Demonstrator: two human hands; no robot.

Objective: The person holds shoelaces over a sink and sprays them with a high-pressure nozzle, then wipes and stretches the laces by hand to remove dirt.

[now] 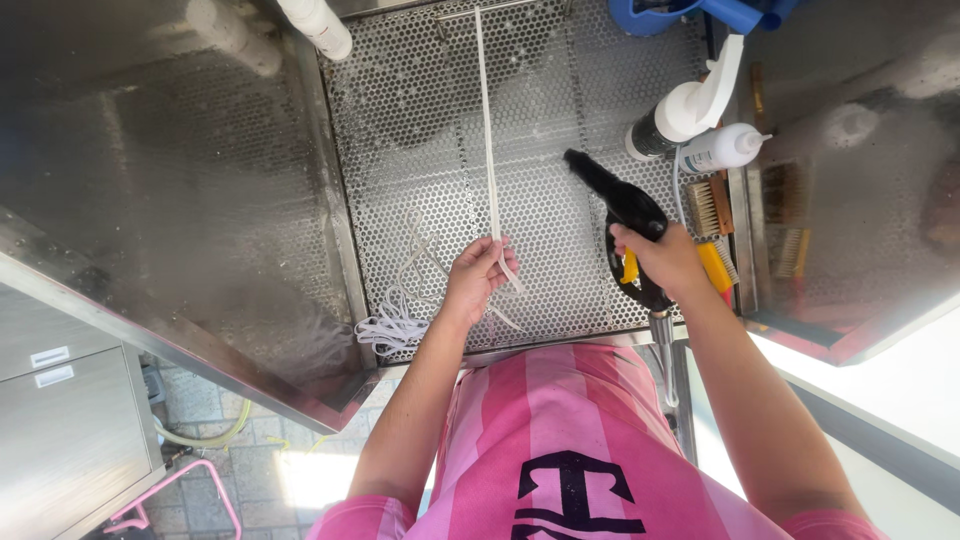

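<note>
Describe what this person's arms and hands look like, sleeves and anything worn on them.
Both arms are bare from the upper arm down. The left hand and right hand wear no gloves, and no rings, watch or bracelets show. Short pink sleeves appear at the bottom edge, part of a pink striped shirt with a dark printed design on its front.

Shiny perforated metal tray [560, 230], glossy black plastic spray gun [620, 200], smooth white strap [488, 130].

A short-sleeved shirt [560, 430] in broad pink and paler pink vertical stripes. Dark navy printed lettering crosses its front. Both forearms are bare, without watch or gloves
</note>
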